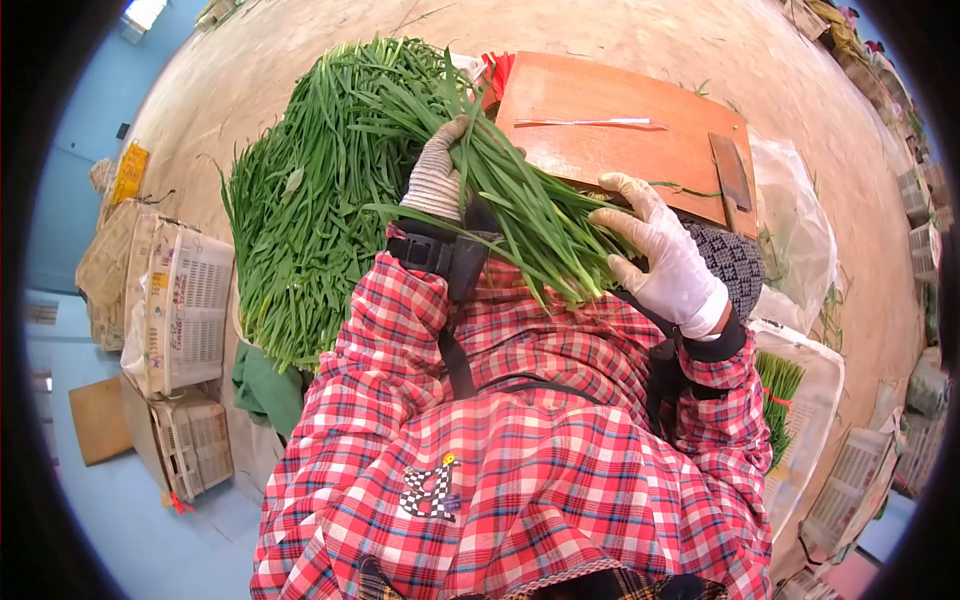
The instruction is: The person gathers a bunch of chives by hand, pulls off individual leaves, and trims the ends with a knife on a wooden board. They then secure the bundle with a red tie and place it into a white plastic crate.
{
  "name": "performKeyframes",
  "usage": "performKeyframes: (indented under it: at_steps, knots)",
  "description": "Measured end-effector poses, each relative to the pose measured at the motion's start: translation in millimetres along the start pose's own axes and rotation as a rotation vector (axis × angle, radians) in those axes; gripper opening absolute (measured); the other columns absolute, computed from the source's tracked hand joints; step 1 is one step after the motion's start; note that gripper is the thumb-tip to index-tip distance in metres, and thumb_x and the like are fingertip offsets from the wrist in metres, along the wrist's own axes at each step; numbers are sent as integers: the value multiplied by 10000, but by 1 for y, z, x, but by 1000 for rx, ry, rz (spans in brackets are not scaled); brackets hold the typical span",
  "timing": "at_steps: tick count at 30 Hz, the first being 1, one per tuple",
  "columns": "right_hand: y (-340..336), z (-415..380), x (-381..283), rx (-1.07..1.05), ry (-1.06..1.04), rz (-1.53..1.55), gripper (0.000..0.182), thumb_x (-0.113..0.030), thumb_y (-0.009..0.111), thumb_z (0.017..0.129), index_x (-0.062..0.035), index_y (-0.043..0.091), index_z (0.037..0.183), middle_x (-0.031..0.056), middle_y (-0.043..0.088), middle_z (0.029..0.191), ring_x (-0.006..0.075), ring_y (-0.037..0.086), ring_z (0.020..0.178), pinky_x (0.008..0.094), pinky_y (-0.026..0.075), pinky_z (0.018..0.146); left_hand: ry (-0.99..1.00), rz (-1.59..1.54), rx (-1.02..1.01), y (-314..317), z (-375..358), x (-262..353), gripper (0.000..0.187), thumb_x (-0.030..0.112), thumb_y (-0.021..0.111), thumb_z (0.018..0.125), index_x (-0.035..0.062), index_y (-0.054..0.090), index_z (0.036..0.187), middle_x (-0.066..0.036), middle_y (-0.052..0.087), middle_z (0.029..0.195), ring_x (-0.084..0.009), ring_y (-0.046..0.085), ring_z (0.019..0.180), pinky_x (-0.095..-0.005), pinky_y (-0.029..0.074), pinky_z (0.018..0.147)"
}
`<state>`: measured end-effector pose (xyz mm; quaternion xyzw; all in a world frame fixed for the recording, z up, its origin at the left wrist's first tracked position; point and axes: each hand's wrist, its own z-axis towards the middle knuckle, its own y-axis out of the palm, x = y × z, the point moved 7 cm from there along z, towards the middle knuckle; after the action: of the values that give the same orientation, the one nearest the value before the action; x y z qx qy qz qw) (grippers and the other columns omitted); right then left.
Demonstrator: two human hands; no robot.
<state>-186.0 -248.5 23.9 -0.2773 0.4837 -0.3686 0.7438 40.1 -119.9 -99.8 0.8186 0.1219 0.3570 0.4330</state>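
A bunch of garlic chives (525,205) lies slantwise in front of my chest, its leafy tips up and to the left, its cut ends toward the right. My left hand (437,178), in a grey striped glove, is closed around the leafy part. At the pale stem ends is my right hand (655,255) in a thin white glove, fingers spread and curved, fingertips right beside the stems. A large heap of garlic chives (310,210) rises to the left of my left hand.
An orange-brown board (610,110) carries a thin white strip (590,123) and a dark flat bar (731,172). Plastic crates (185,310) stand at left. At right, a white crate (815,400) holds a bundle of chives (777,395) tied with a red band.
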Motion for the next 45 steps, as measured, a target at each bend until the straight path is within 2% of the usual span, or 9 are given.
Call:
performKeyframes:
  at_steps: [6, 8, 11, 15, 19, 26, 35, 41, 45]
  knots:
    - [-2, -1, -4, 53, -31, -49, 287, 7, 668, 657, -99, 643, 922, 158, 502, 1319, 405, 446, 1237, 479, 388, 998, -56, -121, -83, 1, 0, -2, 401, 199, 539, 931, -60, 444, 1221, -326, 543, 1143, -572, 569, 994, -689, 505, 825]
    - [0, -7, 1, 38, -92, -138, 215, 17, 662, 679, -120, 648, 845, 163, 484, 1348, 399, 427, 1272, 481, 361, 1030, -34, -113, -45, 2, -3, -2, 390, 194, 542, 929, -64, 453, 1207, -317, 554, 1125, -555, 580, 983, -677, 513, 824]
    - [-4, -10, -3, 139, -103, -447, 117, -84, 703, 670, -153, 661, 755, 72, 514, 1335, 363, 438, 1253, 491, 360, 995, 99, -70, 43, 0, -4, 3, 348, 172, 555, 922, -57, 478, 1172, -283, 587, 1078, -489, 616, 948, -639, 534, 816]
    - [-4, -12, -4, 169, -16, -523, 135, -164, 715, 691, -157, 684, 821, 43, 496, 1366, 334, 358, 1324, 486, 280, 1058, 103, -135, 64, -17, 11, 7, 225, 168, 592, 914, -13, 553, 1040, -185, 659, 894, -357, 667, 774, -516, 583, 736]
    - [-2, -13, 1, 112, 75, -585, 209, -247, 701, 737, -129, 694, 909, 65, 407, 1449, 337, 250, 1385, 497, 205, 1098, 121, -85, 153, -19, 11, 4, 197, 171, 589, 915, -10, 567, 989, -172, 661, 866, -346, 661, 705, -517, 583, 677]
    - [4, -12, 9, 187, 146, -390, 275, -236, 764, 688, -117, 699, 927, 105, 396, 1448, 345, 279, 1370, 510, 206, 1095, 109, -71, 139, -18, 9, -3, 219, 174, 579, 917, -17, 556, 1020, -203, 652, 907, -374, 663, 786, -542, 578, 738]
    - [11, -9, 17, 252, 200, -566, 270, -226, 806, 595, -134, 687, 819, 93, 431, 1413, 314, 318, 1351, 496, 221, 1087, 76, -140, 107, -40, 27, -11, 257, 187, 584, 913, -20, 547, 1060, -221, 643, 958, -394, 659, 851, -558, 569, 780]
    - [16, 0, 21, 371, 137, -581, 229, -229, 791, 614, -139, 678, 792, 42, 526, 1320, 270, 409, 1290, 498, 245, 1069, 96, -78, 102, -18, 2, -18, 211, 192, 589, 915, 26, 570, 1043, -139, 661, 911, -308, 671, 781, -496, 592, 713]
    - [23, 4, 26, 394, 63, -627, 143, -162, 746, 662, -151, 678, 788, 12, 611, 1181, 254, 498, 1208, 491, 289, 1045, 65, -94, 179, -7, -9, -21, 207, 192, 586, 916, 28, 572, 1041, -155, 660, 928, -328, 664, 797, -502, 587, 740]
